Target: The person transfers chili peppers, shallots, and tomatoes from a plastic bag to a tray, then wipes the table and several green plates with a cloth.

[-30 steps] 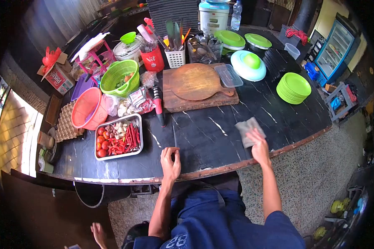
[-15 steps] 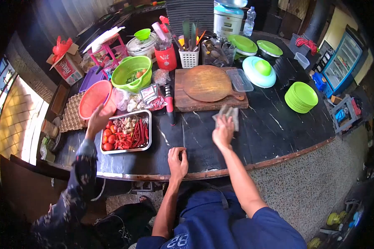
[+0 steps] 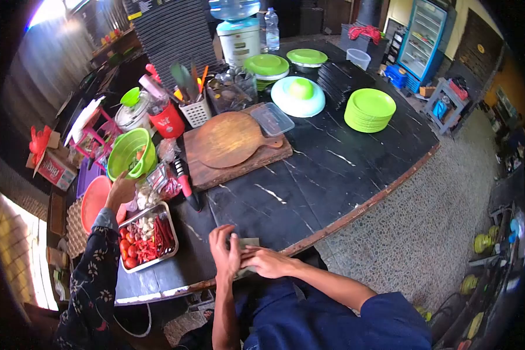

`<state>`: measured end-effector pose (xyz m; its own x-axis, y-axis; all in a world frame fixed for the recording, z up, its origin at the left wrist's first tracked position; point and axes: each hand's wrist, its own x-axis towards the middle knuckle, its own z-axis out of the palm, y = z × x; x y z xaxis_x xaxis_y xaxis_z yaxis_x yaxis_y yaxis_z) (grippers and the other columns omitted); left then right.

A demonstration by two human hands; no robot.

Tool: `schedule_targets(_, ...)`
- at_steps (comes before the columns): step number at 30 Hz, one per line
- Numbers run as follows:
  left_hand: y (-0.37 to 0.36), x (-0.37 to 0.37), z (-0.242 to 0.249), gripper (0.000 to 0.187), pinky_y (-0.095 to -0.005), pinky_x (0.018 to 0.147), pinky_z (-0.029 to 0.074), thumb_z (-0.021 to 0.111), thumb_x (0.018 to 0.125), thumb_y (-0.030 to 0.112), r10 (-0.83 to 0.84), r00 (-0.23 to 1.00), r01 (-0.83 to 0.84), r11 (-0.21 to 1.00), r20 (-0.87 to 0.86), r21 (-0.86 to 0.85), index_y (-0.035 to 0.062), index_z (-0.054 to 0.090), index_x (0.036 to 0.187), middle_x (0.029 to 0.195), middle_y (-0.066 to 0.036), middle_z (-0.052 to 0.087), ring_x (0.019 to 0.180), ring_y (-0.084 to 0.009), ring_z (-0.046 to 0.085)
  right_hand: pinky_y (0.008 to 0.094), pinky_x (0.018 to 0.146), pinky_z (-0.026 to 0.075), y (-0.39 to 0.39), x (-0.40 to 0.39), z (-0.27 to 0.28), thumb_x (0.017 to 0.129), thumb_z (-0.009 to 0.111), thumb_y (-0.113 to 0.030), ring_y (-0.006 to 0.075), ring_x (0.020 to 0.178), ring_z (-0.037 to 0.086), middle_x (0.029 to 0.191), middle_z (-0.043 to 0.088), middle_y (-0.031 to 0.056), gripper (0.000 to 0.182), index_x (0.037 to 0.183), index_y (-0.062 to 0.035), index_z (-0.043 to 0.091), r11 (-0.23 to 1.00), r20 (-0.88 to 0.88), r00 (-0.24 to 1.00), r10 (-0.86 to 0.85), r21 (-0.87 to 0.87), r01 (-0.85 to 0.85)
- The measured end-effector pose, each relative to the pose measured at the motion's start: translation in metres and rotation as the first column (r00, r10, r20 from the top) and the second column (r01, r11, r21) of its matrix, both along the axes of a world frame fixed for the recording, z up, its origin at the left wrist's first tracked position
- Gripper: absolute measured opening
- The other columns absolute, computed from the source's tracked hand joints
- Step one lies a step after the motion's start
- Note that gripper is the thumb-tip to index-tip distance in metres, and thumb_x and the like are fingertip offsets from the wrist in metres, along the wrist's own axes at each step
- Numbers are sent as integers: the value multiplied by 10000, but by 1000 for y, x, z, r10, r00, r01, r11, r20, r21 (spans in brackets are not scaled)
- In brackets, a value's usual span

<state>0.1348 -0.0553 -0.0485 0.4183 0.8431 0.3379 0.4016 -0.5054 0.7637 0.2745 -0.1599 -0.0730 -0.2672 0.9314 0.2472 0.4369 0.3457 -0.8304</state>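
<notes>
At the front edge of the black table [image 3: 332, 169], my two hands are together. My right hand [image 3: 268, 262] grips a greyish cloth [image 3: 250, 241], its fingertips reaching my left palm. Beside it, my left hand [image 3: 223, 252] is raised with thumb and fingers apart, loosely curved; whether it touches the cloth is hard to see. To the left lies a metal tray [image 3: 174, 248] of tomatoes, red chillies, garlic and shallots. Another person's hand [image 3: 121, 191], in a dark patterned sleeve, reaches over toward the green colander [image 3: 114, 153].
Behind my hands are a round wooden board [image 3: 227, 140] on a thicker board, and a knife sharpener [image 3: 185, 182]. Green plates [image 3: 370, 111] are stacked at right, near a pale blue lidded dish [image 3: 286, 99]. A red basin [image 3: 94, 201] sits at left.
My right hand has drawn the cloth back from the table top to my left hand at the edge. The view has turned right. The other person's hand has moved from the basin toward the colander.
</notes>
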Motion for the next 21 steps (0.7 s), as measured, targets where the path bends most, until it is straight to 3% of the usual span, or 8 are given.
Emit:
schedule_targets(5, -44, 39, 0, 570, -542, 1205, 317, 659, 950, 295, -370, 886, 393, 919, -279, 30, 48, 563, 1455, 1524, -213, 502, 1474, -419, 412, 506, 1210, 359, -24, 76, -6, 865, 637, -23, 296, 1400, 536, 1396, 652, 160, 330, 1179, -53, 732, 926, 370, 851, -373, 197, 321)
schedule_targets(10, -45, 89, -13, 497, -609, 1214, 265, 648, 966, 195, -181, 859, 278, 950, -479, 140, 107, 582, 1451, 1521, -174, 510, 1525, -406, 344, 449, 1149, 474, -26, 169, 47, 775, 609, 32, 313, 1416, 535, 1480, 611, 145, 616, 1377, -86, 667, 971, -32, 998, -50, -234, 41)
schedule_targets(12, -37, 94, -19, 475, -653, 1202, 252, 662, 932, 186, -168, 872, 252, 960, -460, 126, 114, 622, 1400, 1485, -167, 543, 1525, -418, 342, 377, 1021, 565, -29, 231, 69, 881, 662, 26, 210, 1238, 661, 1398, 668, 90, 494, 1369, -54, 655, 925, -142, 960, -241, -333, 183)
schedule_targets(15, -44, 115, 6, 459, -693, 1201, 180, 679, 899, 218, -176, 869, 243, 966, -463, 88, 124, 655, 1348, 1453, -145, 570, 1524, -417, 333, 327, 880, 588, -27, 357, 52, 923, 701, 0, 175, 1020, 706, 1194, 720, 87, 240, 1159, -37, 682, 719, -371, 629, -683, -185, 670)
schedule_targets(18, -44, 153, 24, 452, -733, 1184, 101, 695, 865, 251, -201, 874, 259, 963, -443, 75, 127, 675, 1300, 1412, -122, 599, 1510, -410, 336, 296, 593, 520, -28, 493, 37, 900, 735, -128, 154, 788, 686, 896, 691, 85, 425, 1269, -13, 559, 108, -448, -84, -890, -386, 916)
schedule_targets(19, -43, 169, 28, 454, -751, 1171, 64, 701, 850, 266, -228, 886, 277, 958, -404, 68, 125, 678, 1282, 1393, -111, 610, 1500, -406, 340, 303, 536, 488, -30, 539, 33, 873, 765, -180, 147, 707, 654, 845, 659, 73, 478, 1268, -11, 555, 12, -387, -151, -909, -388, 921)
schedule_targets(20, -41, 189, 36, 426, -680, 1184, 205, 697, 863, 236, -209, 887, 296, 942, -411, 159, 103, 668, 1267, 1328, -126, 642, 1417, -423, 444, 316, 657, 495, -37, 572, 38, 878, 774, -325, 131, 795, 604, 971, 641, 27, 332, 1072, -80, 662, 7, -321, -152, -935, -443, 897)
schedule_targets(21, -31, 211, 35, 426, -680, 1184, 205, 697, 863, 236, -221, 885, 310, 937, -410, 164, 103, 668, 1267, 1328, -126, 642, 1417, -423, 444, 398, 776, 526, -38, 584, 55, 844, 805, -438, 206, 991, 634, 1135, 655, 94, 541, 1197, -63, 640, -66, -271, -219, -937, -480, 875)
